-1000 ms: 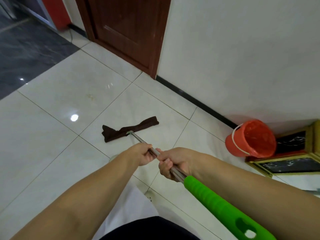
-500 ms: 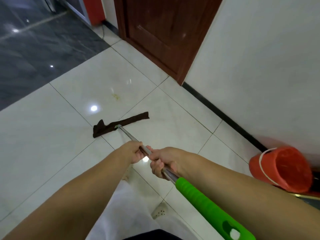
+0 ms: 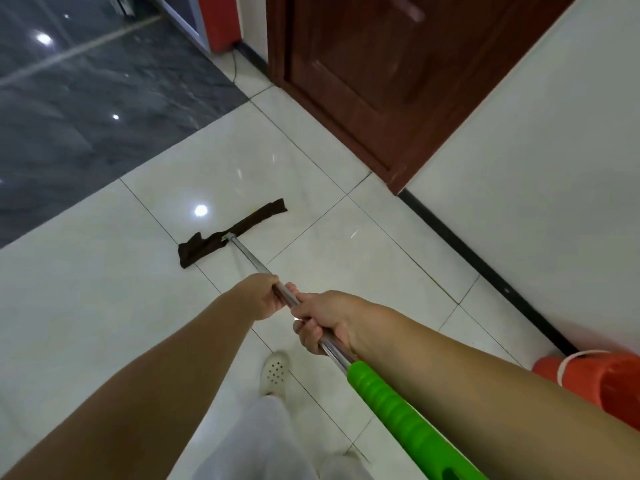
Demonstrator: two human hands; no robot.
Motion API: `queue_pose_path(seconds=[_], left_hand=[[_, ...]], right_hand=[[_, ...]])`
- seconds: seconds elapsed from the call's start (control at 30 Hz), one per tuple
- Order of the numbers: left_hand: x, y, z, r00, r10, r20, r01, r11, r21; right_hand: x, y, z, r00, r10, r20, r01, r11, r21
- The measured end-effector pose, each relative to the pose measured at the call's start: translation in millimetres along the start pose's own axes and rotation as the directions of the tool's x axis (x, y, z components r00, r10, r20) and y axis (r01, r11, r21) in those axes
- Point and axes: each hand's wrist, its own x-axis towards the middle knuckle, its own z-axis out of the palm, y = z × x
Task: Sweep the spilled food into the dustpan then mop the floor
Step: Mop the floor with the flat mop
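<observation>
Both hands' fingers curled round mop pole (image 3: 249,258), left hand (image 3: 268,299) ahead of right hand (image 3: 320,323), brown mop head (image 3: 232,233) beyond

Mop cloth (image 3: 231,233): dark brown, plain.
Mop pole (image 3: 250,258): shiny silver metal.
Mop grip (image 3: 398,410): bright green, ribbed.
Floor tiles (image 3: 363,244): glossy off-white with thin dark grout lines and bright light spots.
Dark floor (image 3: 86,98): grey-black, marbled with pale streaks.
Door (image 3: 381,71): deep reddish brown wood.
Wall (image 3: 554,133): plain white.
Skirting (image 3: 485,271): black strip.
Bucket (image 3: 595,386): orange-red with a white handle.
Shoe (image 3: 275,372): cream, dotted with small dark holes.
Trousers (image 3: 259,441): white.
Red panel (image 3: 221,22): red, beside a pale grey frame.
</observation>
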Motion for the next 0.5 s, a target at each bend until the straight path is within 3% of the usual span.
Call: queue_pose_path(seconds=[0.3,0.5], left_hand=[[43.1,105.2,-29.4,0.999,-0.025,-0.047,0.027,0.998,0.051],[55.8,131.6,-38.9,0.997,-0.03,-0.068,0.034,0.998,0.057]], right_hand=[[44.3,-84.1,58.1,0.999,0.01,0.047,-0.012,0.999,0.047],[61.8,-101.1,76.6,0.999,0.018,0.043,-0.019,1.0,0.02]])
